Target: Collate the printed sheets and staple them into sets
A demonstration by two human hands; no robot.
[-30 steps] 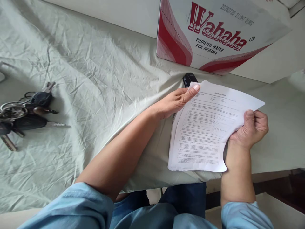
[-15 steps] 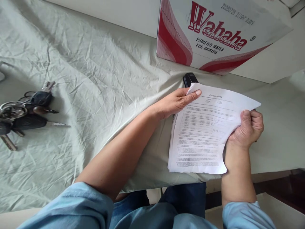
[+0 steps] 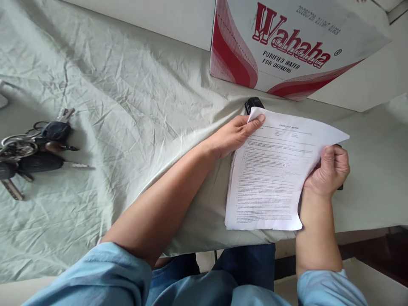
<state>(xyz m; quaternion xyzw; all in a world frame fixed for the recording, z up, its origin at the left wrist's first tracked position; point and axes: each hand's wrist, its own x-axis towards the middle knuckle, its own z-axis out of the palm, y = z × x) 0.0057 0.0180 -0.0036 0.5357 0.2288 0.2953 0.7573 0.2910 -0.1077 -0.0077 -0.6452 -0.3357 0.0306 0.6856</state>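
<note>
A stack of printed paper sheets [image 3: 267,182], its top page headed "OVERLEAF NOTES", is held between my two hands over the front of the cloth. My left hand [image 3: 234,134] pinches the upper left corner, thumb on top and the other fingers underneath. On the right edge my right hand [image 3: 330,170] is closed, thumb in front and fingers curled, and the paper bends there. Just beyond the top left corner a black object [image 3: 254,103] shows in part; the paper hides the rest. Another dark edge peeks out beside my right hand.
A Wahaha purified water carton [image 3: 287,55] stands at the back, with white panels [image 3: 159,19] beside it. Several keys on a ring [image 3: 41,148] lie at the left on the wrinkled pale green cloth [image 3: 127,85]. The table's front edge runs close to my body.
My left hand has shifted slightly left and up with the paper's corner. My right hand has moved a little left, uncovering more of the dark edge beside it.
</note>
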